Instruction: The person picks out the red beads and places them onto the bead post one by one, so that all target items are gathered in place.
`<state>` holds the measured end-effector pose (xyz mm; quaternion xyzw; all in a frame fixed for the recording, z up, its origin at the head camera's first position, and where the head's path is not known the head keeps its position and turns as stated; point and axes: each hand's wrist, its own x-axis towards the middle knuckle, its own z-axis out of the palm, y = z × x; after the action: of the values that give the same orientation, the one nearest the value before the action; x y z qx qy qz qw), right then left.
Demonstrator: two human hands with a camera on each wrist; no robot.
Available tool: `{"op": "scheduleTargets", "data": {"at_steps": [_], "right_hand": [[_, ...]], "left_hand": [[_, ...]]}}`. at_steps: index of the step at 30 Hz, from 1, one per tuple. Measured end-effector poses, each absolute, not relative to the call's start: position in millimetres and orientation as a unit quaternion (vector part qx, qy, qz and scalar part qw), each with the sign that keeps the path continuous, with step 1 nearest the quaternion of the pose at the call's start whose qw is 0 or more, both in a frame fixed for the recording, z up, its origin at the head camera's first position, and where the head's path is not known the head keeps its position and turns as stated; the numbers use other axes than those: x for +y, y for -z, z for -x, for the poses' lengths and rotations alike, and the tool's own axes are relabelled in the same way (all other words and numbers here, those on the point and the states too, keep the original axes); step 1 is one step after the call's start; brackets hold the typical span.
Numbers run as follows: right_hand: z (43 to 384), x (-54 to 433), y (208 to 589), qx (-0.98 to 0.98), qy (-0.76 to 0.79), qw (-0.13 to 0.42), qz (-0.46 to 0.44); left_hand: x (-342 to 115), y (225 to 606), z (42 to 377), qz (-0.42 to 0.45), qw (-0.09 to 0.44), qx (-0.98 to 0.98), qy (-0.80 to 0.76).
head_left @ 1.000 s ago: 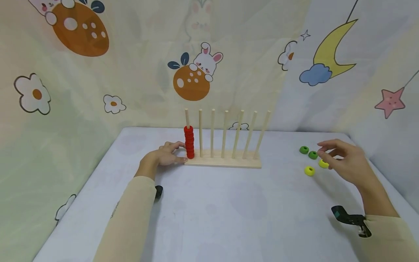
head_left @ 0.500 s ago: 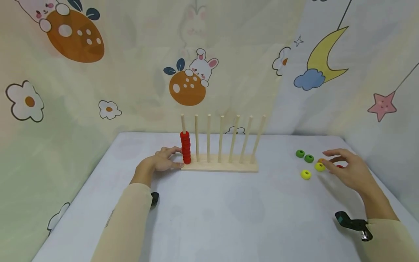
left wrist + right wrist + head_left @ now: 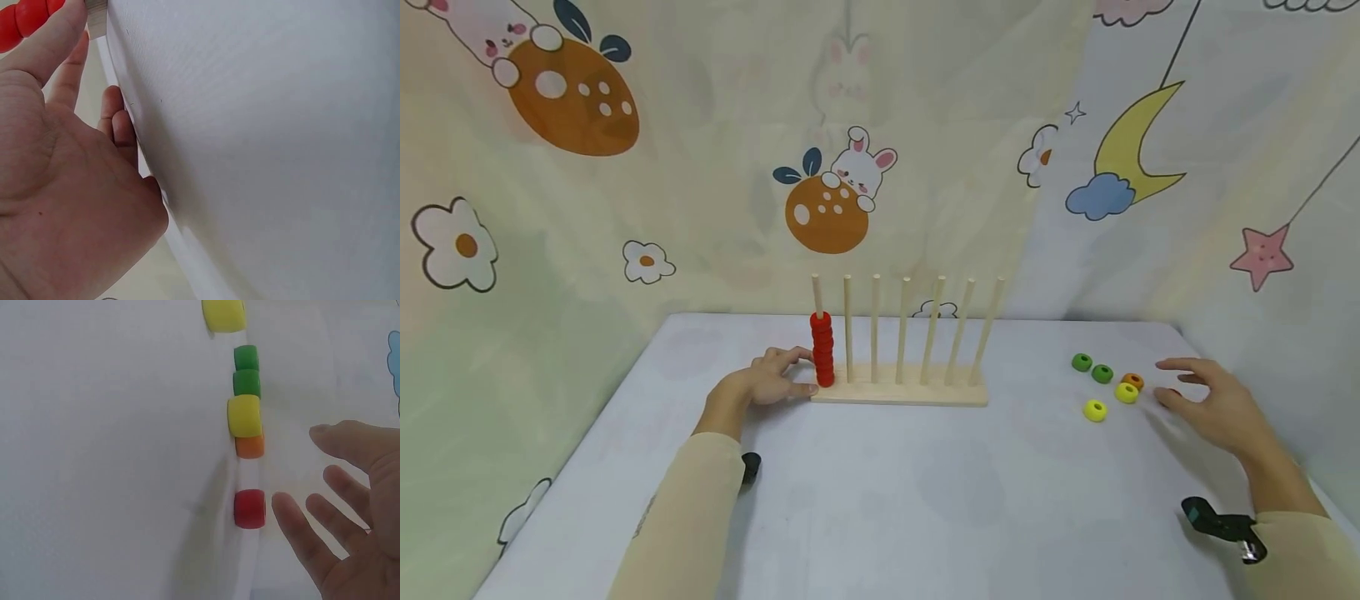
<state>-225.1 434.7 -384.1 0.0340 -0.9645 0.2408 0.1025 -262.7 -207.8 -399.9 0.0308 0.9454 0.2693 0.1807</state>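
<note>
A wooden peg rack [image 3: 898, 395] with a row of upright pegs stands towards the back of the table. Red beads [image 3: 822, 350] are stacked on its leftmost peg, with bare wood above them. My left hand [image 3: 769, 379] holds the rack's left end, thumb at the front corner and fingers reaching behind. My right hand [image 3: 1213, 408] hovers at the right, thumb and fingers apart, holding nothing. A red bead [image 3: 250, 509] lies close to its fingertips in the right wrist view, hidden behind the hand in the head view. An orange bead [image 3: 1132, 382] lies left of that hand.
Two green beads [image 3: 1102, 373] and two yellow beads [image 3: 1095, 410] lie loose on the white table [image 3: 925, 492] left of my right hand. Behind the rack hangs a printed cloth [image 3: 722, 208]. Wrist cameras [image 3: 1223, 525] sit at my sleeves.
My right hand has moved right, away from the yellow beads, uncovering the orange bead and hiding the red one. The left hand stays at the rack. The head view has shifted slightly.
</note>
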Motion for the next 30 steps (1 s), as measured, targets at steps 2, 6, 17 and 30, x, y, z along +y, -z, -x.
{"op": "scheduleTargets", "data": {"at_steps": [2,6,17,30], "right_hand": [[223.1,440.6,385.6,-0.966,-0.238,0.101,-0.022],[219.6,451.1,388.0,-0.969,-0.231,0.082,-0.004],[224.9,452.7,394.3,-0.976,-0.212,-0.043,-0.013],[228.1,451.9,390.9,-0.971,-0.233,-0.059,0.007]], "left_hand": [[-206.7,400.9,260.9,-0.037,0.181,0.944,-0.273],[-205.4,401.1,259.3,-0.042,0.185,0.943,-0.273],[-214.6,401.5,256.1,-0.038,0.191,0.943,-0.269],[-213.4,398.5,264.9,-0.058,0.177,0.945,-0.269]]}}
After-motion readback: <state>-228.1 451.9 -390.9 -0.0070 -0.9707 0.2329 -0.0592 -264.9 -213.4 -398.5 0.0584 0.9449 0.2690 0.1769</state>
